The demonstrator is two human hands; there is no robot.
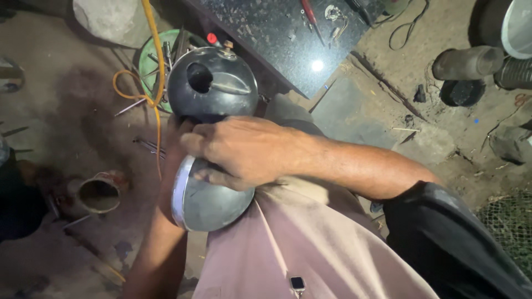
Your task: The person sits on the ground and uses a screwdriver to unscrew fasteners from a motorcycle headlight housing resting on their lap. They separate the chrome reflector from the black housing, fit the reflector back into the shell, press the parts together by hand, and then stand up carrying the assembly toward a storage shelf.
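My right hand (238,152) reaches in from the right and grips the top edge of a shiny grey metal dome (208,207) that rests against my lap. Just above it sits a dark round metal vessel (213,86) with a round hole in its side and a small brass fitting on top. My left forearm rises from the bottom of the view behind the dome. My left hand (176,128) is mostly hidden between the dome and the dark vessel, so its grip does not show.
A dark speckled stone slab (277,33) with tools lies ahead. A green basin (145,58) of metal rods and an orange hose (148,33) are at upper left. A rusty pipe end (98,194) lies left, black rubber parts (465,63) upper right, wire mesh (510,227) lower right.
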